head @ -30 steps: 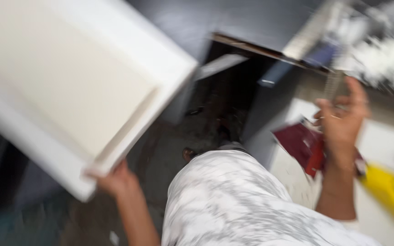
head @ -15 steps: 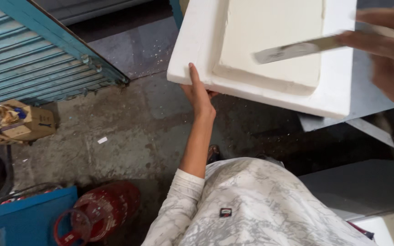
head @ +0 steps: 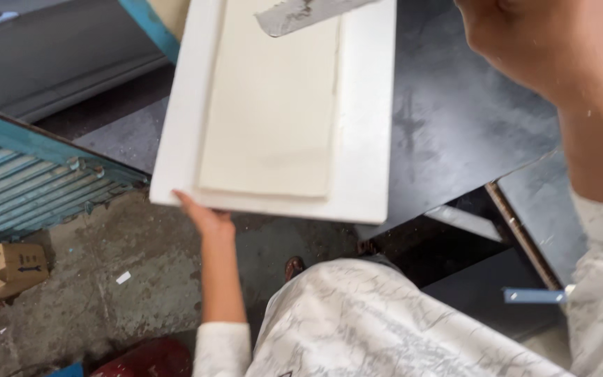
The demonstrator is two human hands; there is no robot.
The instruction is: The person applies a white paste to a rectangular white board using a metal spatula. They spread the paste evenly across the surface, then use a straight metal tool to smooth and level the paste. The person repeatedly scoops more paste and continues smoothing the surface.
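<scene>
1. A white foam board (head: 273, 112), flat and rectangular with a raised cream panel in its middle, is held up over a dark table (head: 455, 119).
2. The left hand (head: 207, 218) grips its lower edge from beneath.
3. The right hand (head: 525, 42) is clenched around a saw blade (head: 301, 12), grey and toothed, laid on the top of the panel; this looks like the start of a cut, which calls for a steady board.
4. Below lie a rough concrete floor (head: 141, 279), a teal ribbed shutter (head: 29, 181) and a cardboard box (head: 8, 269).
</scene>
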